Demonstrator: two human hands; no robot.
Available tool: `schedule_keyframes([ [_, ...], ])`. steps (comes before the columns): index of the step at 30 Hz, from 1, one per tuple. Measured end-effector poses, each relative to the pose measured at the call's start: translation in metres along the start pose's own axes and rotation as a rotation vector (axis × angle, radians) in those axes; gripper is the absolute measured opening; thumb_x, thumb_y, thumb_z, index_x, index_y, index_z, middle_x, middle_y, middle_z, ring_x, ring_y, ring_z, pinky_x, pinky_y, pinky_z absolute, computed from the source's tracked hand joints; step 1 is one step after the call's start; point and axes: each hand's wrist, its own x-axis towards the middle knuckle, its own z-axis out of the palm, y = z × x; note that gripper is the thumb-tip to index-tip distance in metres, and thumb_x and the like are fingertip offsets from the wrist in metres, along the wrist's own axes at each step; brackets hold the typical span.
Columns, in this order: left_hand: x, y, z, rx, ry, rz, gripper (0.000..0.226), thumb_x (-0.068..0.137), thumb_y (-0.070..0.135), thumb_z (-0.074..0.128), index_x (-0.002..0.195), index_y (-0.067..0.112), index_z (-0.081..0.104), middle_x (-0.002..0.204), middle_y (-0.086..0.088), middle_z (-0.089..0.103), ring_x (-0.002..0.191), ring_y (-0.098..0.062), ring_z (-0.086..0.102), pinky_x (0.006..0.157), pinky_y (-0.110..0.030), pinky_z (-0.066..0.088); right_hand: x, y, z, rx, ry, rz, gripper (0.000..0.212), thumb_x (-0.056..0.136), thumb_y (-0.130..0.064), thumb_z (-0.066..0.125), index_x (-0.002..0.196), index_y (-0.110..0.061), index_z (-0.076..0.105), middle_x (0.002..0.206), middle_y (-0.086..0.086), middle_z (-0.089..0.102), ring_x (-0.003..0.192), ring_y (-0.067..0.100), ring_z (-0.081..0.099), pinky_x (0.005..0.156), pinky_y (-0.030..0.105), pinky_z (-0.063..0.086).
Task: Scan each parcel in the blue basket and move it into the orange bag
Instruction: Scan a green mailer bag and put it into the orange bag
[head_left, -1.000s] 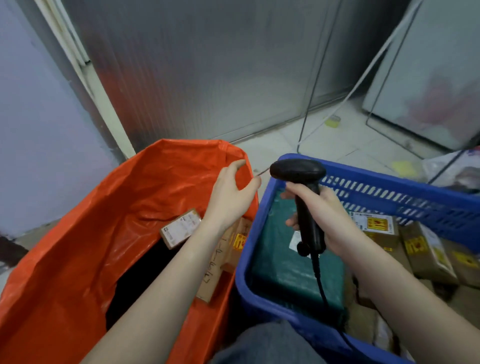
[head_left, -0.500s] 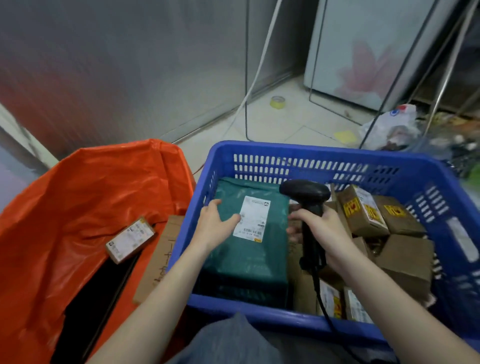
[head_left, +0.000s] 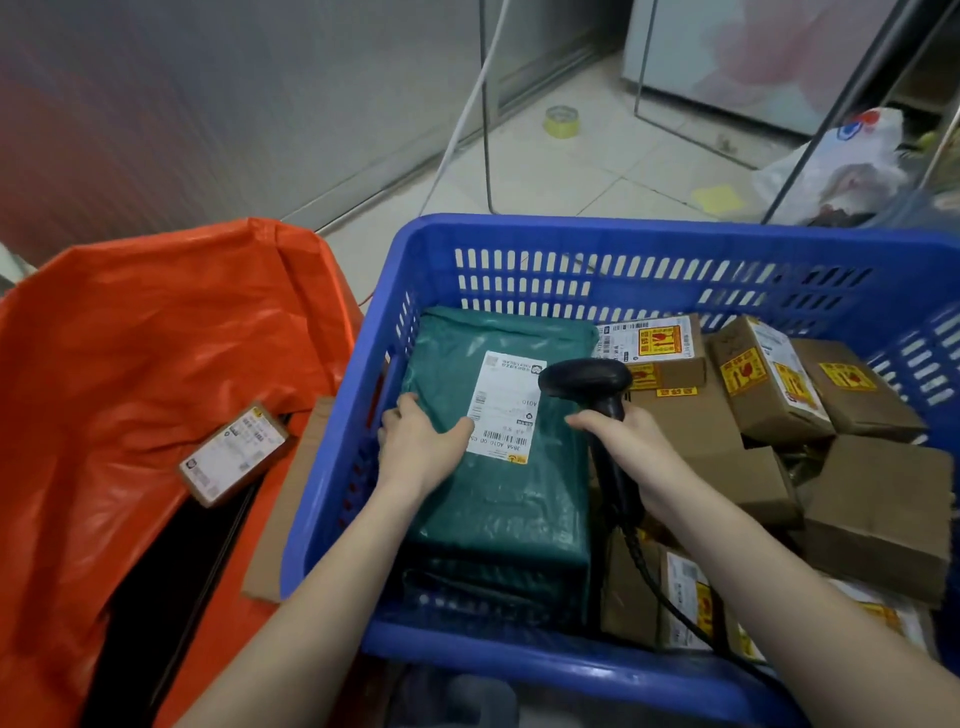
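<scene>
I look down into a blue basket (head_left: 649, 244) of slotted hard plastic. At its left end lies a flat green parcel (head_left: 498, 493) in glossy, wrinkled film with a white printed label (head_left: 506, 410). My left hand (head_left: 423, 447) rests on its left edge, fingers curling over the side, thumb beside the label. My right hand (head_left: 631, 447) has its grip wrapped round the black barcode scanner (head_left: 597, 410), whose rounded head hangs over the label. Taped brown cardboard boxes (head_left: 769, 384) fill the right side. The crinkled orange bag (head_left: 156, 353) stands just left, holding a small labelled box (head_left: 234, 452).
</scene>
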Motion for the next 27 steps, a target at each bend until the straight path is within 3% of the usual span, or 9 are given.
schedule_keyframes([
  [4,0.003,0.004,-0.003,-0.049,-0.020,-0.030,0.075,0.084,0.043,0.063,0.138,0.003,0.030,0.142,-0.021,0.034,0.133,-0.036,0.032,0.111,-0.041,0.028,0.005,0.006,0.003,0.016,-0.017,0.030,0.012,0.085,-0.021,0.066,0.095,-0.021,0.061,0.102,0.006,0.067,0.096,0.022,0.062,0.084,0.036,0.047],
  [9,0.005,0.013,-0.004,0.014,-0.118,-0.081,0.097,0.086,0.048,0.057,0.153,0.014,-0.004,0.154,-0.021,0.018,0.142,-0.039,0.015,0.114,-0.042,0.017,0.007,0.012,0.003,0.035,-0.034,0.079,0.022,0.086,-0.022,0.065,0.106,-0.018,0.060,0.105,0.007,0.066,0.099,0.024,0.062,0.089,0.038,0.049],
  [14,0.009,0.013,-0.011,-0.107,-0.118,-0.122,0.102,0.061,0.057,0.056,0.144,0.006,0.026,0.144,-0.018,0.035,0.134,-0.034,0.034,0.110,-0.045,0.032,0.007,0.010,-0.001,0.057,-0.025,0.086,0.027,0.086,-0.021,0.066,0.111,-0.014,0.060,0.105,0.008,0.068,0.098,0.024,0.064,0.086,0.036,0.050],
  [17,0.010,0.011,-0.010,-0.053,-0.154,-0.118,0.094,0.067,0.056,0.057,0.142,0.005,0.032,0.143,-0.018,0.034,0.135,-0.033,0.032,0.110,-0.044,0.032,0.008,0.009,-0.011,0.079,0.024,0.093,0.019,0.085,-0.021,0.066,0.103,-0.017,0.060,0.105,0.009,0.068,0.099,0.026,0.064,0.093,0.040,0.050],
  [19,0.010,0.009,-0.004,0.039,-0.174,-0.099,0.087,0.072,0.057,0.054,0.142,0.010,0.036,0.143,-0.019,0.027,0.136,-0.035,0.024,0.112,-0.042,0.027,0.007,0.009,-0.017,0.106,0.041,0.095,0.020,0.086,-0.020,0.065,0.105,-0.015,0.060,0.103,0.010,0.067,0.096,0.026,0.064,0.088,0.038,0.050],
  [22,0.012,0.005,0.005,0.115,-0.148,-0.072,0.078,0.082,0.053,0.055,0.144,0.012,0.032,0.144,-0.019,0.024,0.135,-0.036,0.024,0.112,-0.042,0.027,0.007,0.009,-0.019,0.100,0.038,0.092,0.023,0.086,-0.019,0.065,0.107,-0.013,0.060,0.105,0.012,0.068,0.097,0.028,0.064,0.087,0.038,0.049],
  [27,0.014,0.000,0.004,-0.201,-0.173,-0.169,0.083,0.082,0.046,0.061,0.147,0.014,0.019,0.135,-0.009,0.050,0.117,-0.031,0.053,0.102,-0.040,0.044,0.008,0.008,-0.011,0.072,-0.022,0.094,0.028,0.085,-0.020,0.066,0.111,-0.011,0.061,0.105,0.014,0.068,0.093,0.028,0.065,0.083,0.037,0.051],
])
